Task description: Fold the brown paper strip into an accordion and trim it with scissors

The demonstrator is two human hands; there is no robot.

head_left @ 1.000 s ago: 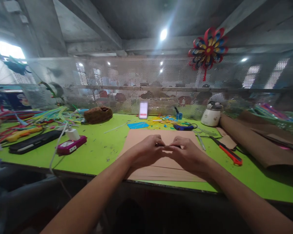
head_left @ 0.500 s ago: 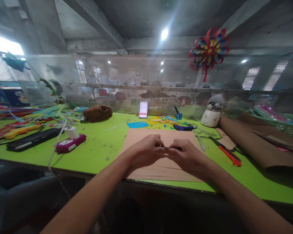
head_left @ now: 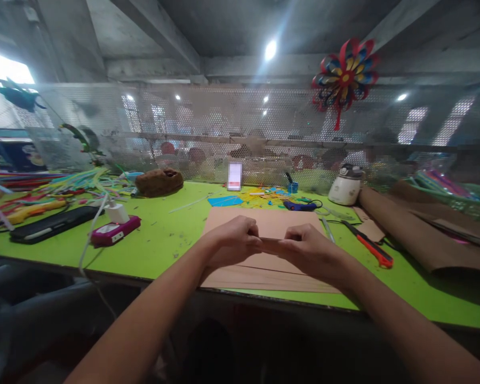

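Between my two hands stretches a narrow brown paper strip [head_left: 271, 245], pinched at both ends. My left hand [head_left: 235, 240] is closed on its left end, thumb and fingers pressed together. At the other end, my right hand [head_left: 310, 246] grips it the same way. Both hands are over brown paper sheets [head_left: 260, 274] lying on the green table [head_left: 160, 240]; whether they rest on the sheets I cannot tell. Parts of the strip are hidden behind the fingers.
To the right lie a red utility knife [head_left: 374, 250], a silver pen-like tool [head_left: 328, 229] and a large brown paper roll [head_left: 420, 234]. A white bottle [head_left: 345, 185] stands behind. On the left are a purple power strip [head_left: 116, 230] and a black case [head_left: 58, 224]. A phone [head_left: 234, 176] stands ahead.
My hands have moved apart, and more of the brown strip shows between them. The camera view has shifted slightly.
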